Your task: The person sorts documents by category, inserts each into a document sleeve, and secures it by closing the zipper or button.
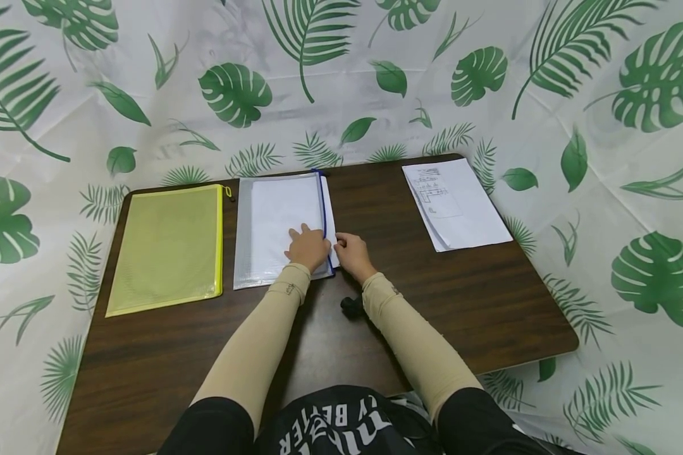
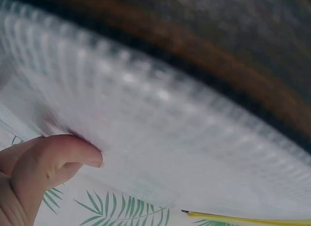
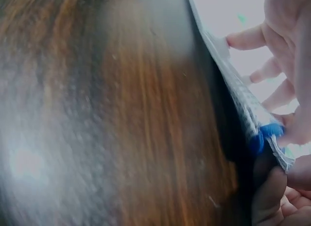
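A clear mesh zip pouch (image 1: 262, 240) with a blue zipper edge (image 1: 322, 202) lies at the middle of the table. White paper sheets (image 1: 329, 212) lie mostly inside it, and a strip of them sticks out past the zipper on the right. My left hand (image 1: 309, 248) rests on the pouch with fingers spread, its thumb side at the blue edge. With thumb and fingers, my right hand (image 1: 353, 254) pinches the protruding paper edge near the lower right corner. The right wrist view shows the stacked sheet edges (image 3: 283, 157) beside the blue zipper end (image 3: 265, 137).
A yellow mesh zip pouch (image 1: 167, 246) lies to the left on the brown table (image 1: 432, 303). Printed paper sheets (image 1: 458, 205) lie at the back right. A small black object (image 1: 351, 308) is beside my right wrist. A leaf-patterned curtain (image 1: 341, 82) hangs behind the table.
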### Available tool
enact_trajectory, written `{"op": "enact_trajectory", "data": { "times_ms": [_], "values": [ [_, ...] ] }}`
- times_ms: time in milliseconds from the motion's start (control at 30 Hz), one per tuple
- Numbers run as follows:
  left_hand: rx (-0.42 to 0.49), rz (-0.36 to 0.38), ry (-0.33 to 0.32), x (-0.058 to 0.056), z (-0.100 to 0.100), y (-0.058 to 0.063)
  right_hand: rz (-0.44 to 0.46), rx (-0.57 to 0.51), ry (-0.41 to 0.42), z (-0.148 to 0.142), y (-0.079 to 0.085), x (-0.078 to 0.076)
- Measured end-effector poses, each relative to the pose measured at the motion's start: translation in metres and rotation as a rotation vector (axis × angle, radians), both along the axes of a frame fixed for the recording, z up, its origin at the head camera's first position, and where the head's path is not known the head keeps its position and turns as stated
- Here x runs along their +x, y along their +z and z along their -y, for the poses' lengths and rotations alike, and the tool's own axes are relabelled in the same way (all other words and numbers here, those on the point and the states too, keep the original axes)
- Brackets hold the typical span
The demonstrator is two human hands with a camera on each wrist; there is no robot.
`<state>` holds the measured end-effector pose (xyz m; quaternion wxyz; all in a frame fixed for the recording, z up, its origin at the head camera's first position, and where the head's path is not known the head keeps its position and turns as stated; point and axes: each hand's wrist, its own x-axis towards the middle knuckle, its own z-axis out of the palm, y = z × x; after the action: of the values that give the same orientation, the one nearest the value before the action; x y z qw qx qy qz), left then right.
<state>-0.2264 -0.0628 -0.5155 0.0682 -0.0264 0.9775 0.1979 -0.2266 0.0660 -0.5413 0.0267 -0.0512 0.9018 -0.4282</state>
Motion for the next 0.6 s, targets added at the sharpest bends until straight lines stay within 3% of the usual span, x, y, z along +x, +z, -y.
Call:
{"op": "enact_trajectory", "data": {
  "times_ms": [600],
  "values": [
    [-0.003,-0.017,-0.025,0.0008,0.0026,0.0002,-0.003,-0.002,0.010,0.0031,0.0030,-0.0002]
  ]
}}
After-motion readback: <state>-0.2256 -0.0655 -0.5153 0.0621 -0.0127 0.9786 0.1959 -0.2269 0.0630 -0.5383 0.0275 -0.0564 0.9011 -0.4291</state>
